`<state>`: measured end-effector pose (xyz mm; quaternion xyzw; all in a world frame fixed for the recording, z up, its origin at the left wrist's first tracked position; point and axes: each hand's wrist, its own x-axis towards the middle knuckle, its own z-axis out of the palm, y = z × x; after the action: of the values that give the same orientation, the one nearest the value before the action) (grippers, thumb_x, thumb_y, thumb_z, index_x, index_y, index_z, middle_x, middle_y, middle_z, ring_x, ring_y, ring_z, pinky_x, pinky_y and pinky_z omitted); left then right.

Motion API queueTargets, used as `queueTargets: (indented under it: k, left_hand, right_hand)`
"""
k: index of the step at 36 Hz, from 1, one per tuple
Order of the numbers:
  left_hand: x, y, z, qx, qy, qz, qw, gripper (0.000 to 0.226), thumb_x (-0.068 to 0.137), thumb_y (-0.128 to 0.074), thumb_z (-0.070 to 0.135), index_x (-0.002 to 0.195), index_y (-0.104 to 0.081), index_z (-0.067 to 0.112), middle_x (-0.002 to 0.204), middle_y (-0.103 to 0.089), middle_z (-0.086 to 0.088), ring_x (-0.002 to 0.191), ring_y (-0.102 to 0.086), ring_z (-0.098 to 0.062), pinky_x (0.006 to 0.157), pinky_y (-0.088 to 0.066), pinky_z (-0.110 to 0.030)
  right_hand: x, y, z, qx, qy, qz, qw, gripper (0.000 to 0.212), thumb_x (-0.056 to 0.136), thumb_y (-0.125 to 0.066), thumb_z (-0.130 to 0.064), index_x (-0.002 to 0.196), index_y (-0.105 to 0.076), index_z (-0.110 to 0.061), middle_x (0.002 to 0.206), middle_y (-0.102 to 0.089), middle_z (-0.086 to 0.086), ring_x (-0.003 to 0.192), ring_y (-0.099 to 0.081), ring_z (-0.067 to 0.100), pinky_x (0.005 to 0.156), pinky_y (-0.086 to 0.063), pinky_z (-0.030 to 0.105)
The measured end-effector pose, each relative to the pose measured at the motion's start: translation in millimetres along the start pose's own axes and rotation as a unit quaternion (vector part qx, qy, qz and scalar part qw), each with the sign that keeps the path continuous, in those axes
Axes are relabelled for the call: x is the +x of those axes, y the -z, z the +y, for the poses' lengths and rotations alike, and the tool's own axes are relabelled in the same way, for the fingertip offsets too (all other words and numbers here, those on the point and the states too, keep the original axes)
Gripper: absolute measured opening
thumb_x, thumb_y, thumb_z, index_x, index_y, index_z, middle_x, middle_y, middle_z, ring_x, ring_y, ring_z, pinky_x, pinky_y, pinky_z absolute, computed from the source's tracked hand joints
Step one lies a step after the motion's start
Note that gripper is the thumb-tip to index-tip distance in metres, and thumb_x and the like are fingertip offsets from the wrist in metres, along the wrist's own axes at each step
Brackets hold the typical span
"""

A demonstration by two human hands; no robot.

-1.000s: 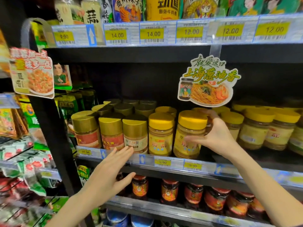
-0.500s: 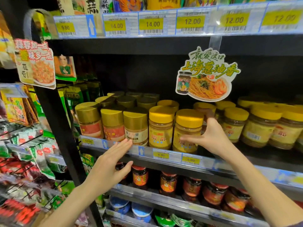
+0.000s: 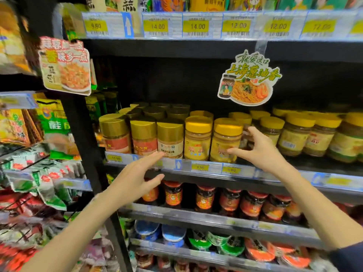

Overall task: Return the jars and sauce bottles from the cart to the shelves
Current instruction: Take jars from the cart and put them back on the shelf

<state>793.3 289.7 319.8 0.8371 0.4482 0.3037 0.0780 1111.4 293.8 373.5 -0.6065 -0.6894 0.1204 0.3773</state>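
Since half a second ago the right hand point(image 3: 261, 152) has drawn back off the yellow-lidded jar point(image 3: 225, 140): then its fingers lay round the jar's right side, now they are spread and curled just beside it, thumb low near the label and forefinger up by the lid, holding nothing. Whether the thumb tip still brushes the label cannot be told through the blur. The jar stands upright at the front edge of the middle shelf point(image 3: 275, 173), touching a second yellow-lidded jar point(image 3: 198, 139) on its left, with gold-lidded jars point(image 3: 144, 137) further left. The left hand point(image 3: 137, 177) has hardly shifted; it hovers flat and open, palm turned right, fingers together and pointing up and right toward the price strip, gripping nothing. The jars behind the right hand are partly hidden by it, and those far right are smeared. The hanging noodle sign point(image 3: 247, 81) covers part of the dark shelf back. The red-labelled jars point(image 3: 206, 199) on the lower shelf lose their tops under the shelf edge. Both forearms reach in from the near bottom edge, the right ending in a dark sleeve point(image 3: 347, 258).
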Motion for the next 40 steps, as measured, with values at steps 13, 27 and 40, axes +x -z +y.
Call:
queueTargets:
  k: [13, 27, 40]
  left_hand:
    - [-109.4, 105.5, -60.7, 0.090, 0.018, -0.134, 0.987, 0.052, 0.091, -0.053, 0.032, 0.139, -0.035, 0.031, 0.143, -0.038, 0.013, 0.125, -0.048, -0.009, 0.102, -0.041, -0.024]
    - [-313.4, 222.8, -166.1, 0.228, 0.263, -0.161, 0.924, 0.069, 0.081, -0.047, 0.058, 0.139, -0.039, 0.022, 0.141, -0.048, 0.006, 0.125, -0.048, -0.009, 0.099, -0.037, -0.021]
    - [-479.3, 288.8, -244.8, 0.207, 0.548, -0.140, 0.798, 0.073, 0.075, -0.046, 0.064, 0.137, -0.039, 0.025, 0.140, -0.047, 0.006, 0.125, -0.046, -0.011, 0.099, -0.039, -0.024]
  right_hand:
    - [-118.4, -95.0, -60.7, -0.149, 0.079, -0.015, 0.986, 0.053, 0.074, -0.076, -0.024, 0.120, -0.058, -0.006, 0.118, -0.062, 0.013, 0.110, -0.060, 0.031, 0.093, -0.046, 0.043]
    - [-112.1, -297.3, -254.6, -0.171, 0.240, -0.370, 0.881, 0.068, 0.090, -0.054, -0.043, 0.147, -0.018, -0.030, 0.153, -0.024, -0.008, 0.139, -0.029, 0.012, 0.110, -0.032, 0.029]
    - [-85.7, -512.5, -413.3, -0.127, 0.435, -0.510, 0.731, 0.069, 0.089, -0.055, -0.044, 0.146, -0.019, -0.027, 0.152, -0.026, -0.006, 0.139, -0.028, 0.012, 0.111, -0.027, 0.027]
